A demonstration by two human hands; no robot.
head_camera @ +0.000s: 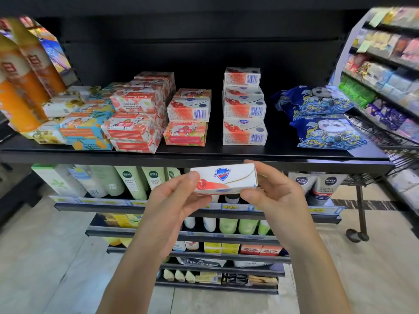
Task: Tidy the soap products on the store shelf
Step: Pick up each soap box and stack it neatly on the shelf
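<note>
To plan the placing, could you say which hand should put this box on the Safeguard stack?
Probably right: right hand grips the box nearly below the stack; left hand is farther left.

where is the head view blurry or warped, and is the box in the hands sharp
Head view: the Safeguard box, pinched between left hand and right hand, is sharp, its logo readable; the orange bottles at far left and the side rack at far right are smeared and lean, wide-lens distortion.

white-and-red soap box (224, 180); black shelf (204, 152)
</note>
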